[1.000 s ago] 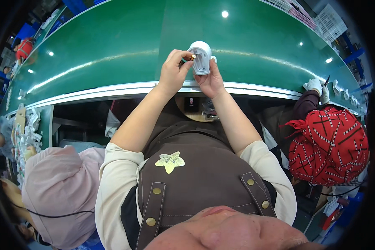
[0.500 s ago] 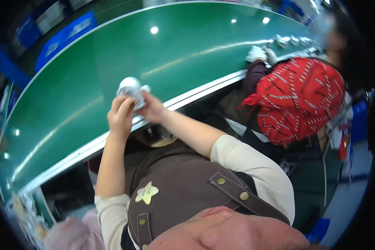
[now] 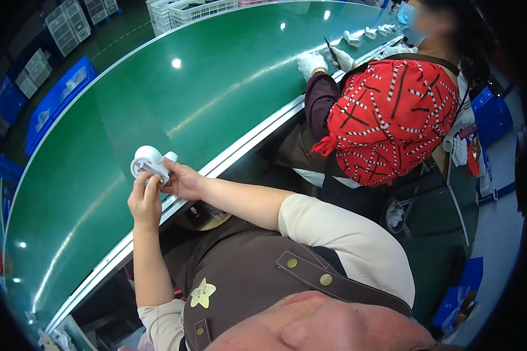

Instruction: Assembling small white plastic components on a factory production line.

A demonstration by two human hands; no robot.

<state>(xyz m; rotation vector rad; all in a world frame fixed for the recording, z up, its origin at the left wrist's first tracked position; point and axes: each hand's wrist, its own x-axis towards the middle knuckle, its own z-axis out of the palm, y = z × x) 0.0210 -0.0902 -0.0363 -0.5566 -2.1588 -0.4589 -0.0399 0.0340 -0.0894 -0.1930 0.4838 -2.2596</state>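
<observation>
A white plastic housing [image 3: 149,158] with a round head, a short side stub and a hollow open side is held just above the green work surface [image 3: 228,64], near its front edge. My right hand [image 3: 184,180] is closed around its right side, below the stub. At the lower open side, the bent fingers of my left hand [image 3: 144,202] are pressed against the housing. A tiny golden spot shows by the left fingertips, too small to name. My left thumb is hidden.
To the right, a co-worker in a red patterned head covering [image 3: 395,120] sits at the same table; their white-gloved hand [image 3: 312,64] rests on it. Beyond stand several white parts [image 3: 352,38]. A blue bin [image 3: 61,99] lies past the far left edge, and white crates [image 3: 202,11] stand behind.
My view has shifted, so the scene sits differently in the picture. The housing's hollow side now shows more clearly, and both hands stay on it. A dark, thin tool now shows at the co-worker's hand.
</observation>
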